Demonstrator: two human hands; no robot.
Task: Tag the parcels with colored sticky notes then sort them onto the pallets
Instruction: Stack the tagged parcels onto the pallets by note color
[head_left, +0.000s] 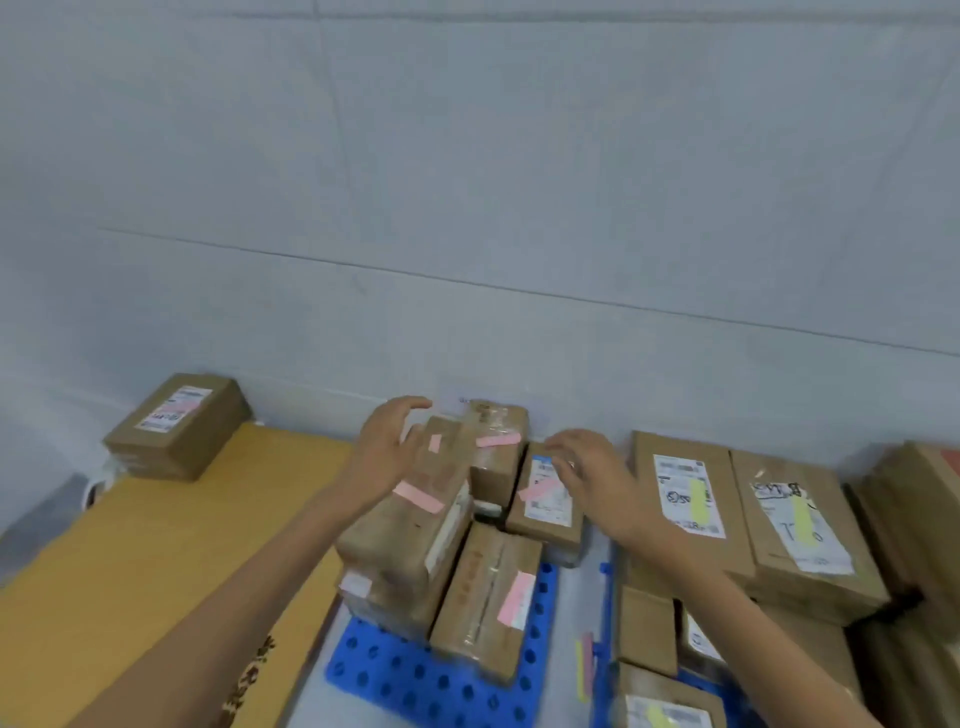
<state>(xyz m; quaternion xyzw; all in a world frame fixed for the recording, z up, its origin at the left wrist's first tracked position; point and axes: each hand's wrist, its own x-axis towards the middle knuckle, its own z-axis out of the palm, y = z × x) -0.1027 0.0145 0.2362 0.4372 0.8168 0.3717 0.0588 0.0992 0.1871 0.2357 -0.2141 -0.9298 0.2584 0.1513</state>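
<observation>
The left forearm (244, 623) is stretching in nearest the lens, crossing the tan cardboard sheet (130, 545) lying left of the blue pallet (415, 675). The left hand (387, 452) is hovering, fingers released, beside the pink-tagged parcels (410, 545) stacked on that pallet. The right hand (589, 480), holding nothing, is spreading over a white-labelled parcel (550, 514) at the pallet's rear. Yellow-tagged parcels (753, 519) are sitting right of the pallet.

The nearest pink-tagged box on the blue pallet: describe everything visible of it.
The box is brown cardboard, long and flat-topped, wrapped in shiny clear tape, with faint reddish print along its top. A pink sticky note sits over a white label near its right edge. It lies flat on the blue pallet, its left side against the taller pile of parcels.
</observation>
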